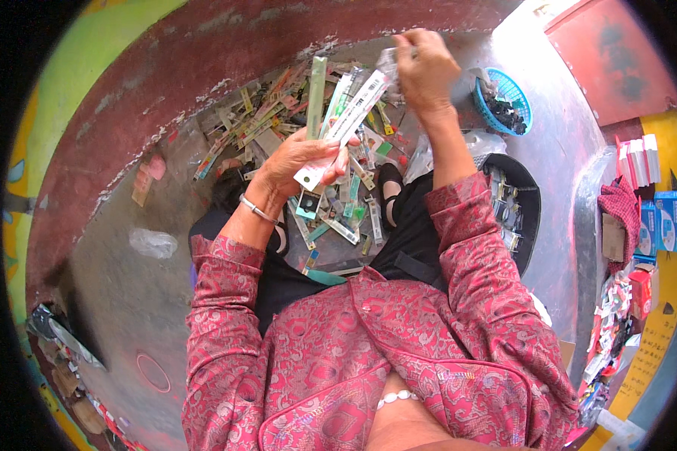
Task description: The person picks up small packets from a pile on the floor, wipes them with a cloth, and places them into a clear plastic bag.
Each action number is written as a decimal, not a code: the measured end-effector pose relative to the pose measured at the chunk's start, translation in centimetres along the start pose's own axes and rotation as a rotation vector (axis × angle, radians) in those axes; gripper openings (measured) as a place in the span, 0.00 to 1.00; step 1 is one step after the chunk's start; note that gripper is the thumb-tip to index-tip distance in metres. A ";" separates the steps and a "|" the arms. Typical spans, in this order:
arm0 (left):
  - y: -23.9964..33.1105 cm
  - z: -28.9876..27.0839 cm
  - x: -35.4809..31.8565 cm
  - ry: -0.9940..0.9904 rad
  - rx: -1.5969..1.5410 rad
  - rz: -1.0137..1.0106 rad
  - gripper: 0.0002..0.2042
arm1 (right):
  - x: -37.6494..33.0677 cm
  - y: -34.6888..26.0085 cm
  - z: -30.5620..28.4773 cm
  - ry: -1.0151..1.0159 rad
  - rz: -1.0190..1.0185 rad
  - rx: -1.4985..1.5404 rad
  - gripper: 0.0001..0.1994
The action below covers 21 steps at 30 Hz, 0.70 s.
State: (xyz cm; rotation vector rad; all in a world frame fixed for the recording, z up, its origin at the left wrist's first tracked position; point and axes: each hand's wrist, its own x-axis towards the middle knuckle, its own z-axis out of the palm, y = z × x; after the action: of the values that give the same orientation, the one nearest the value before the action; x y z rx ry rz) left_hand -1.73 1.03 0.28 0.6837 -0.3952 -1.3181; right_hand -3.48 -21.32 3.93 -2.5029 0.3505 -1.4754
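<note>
My left hand (305, 161) is closed around several long flat strips, fanned out and pointing up and away. One is a white printed strip (346, 124) with a hole at its near end; another is a dull green strip (317, 98). Raised to the far right of them, my right hand (427, 71) has its fingers curled together, slightly blurred. Crinkled clear plastic (388, 62) shows at those fingers, against the far end of the white strip. Below both hands, a loose pile of similar strips (267, 116) covers the floor around my feet.
A blue basket (530, 113) with dark pieces stands beyond my right arm. A black tub (532, 210) of small packaged items is beside my right leg. Clear plastic (153, 243) lies on the floor at left. Blue boxes (666, 220) are stacked along the right wall.
</note>
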 end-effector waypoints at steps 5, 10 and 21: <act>0.0 0.0 0.3 0.098 0.055 0.053 0.18 | 0.2 -2.1 -2.5 -0.172 0.296 0.222 0.16; -1.1 0.6 1.6 0.310 0.415 0.108 0.09 | -2.0 -6.6 -1.7 -0.702 0.195 0.348 0.12; -0.1 0.3 1.3 0.310 0.574 0.069 0.17 | 0.1 -1.9 -3.1 -0.821 0.905 1.448 0.09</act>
State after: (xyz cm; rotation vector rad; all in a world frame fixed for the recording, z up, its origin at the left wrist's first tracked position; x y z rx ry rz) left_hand -1.68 -0.32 0.28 1.3225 -0.5428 -1.0083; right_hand -5.97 -19.78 6.09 -1.1898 0.1073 -0.0543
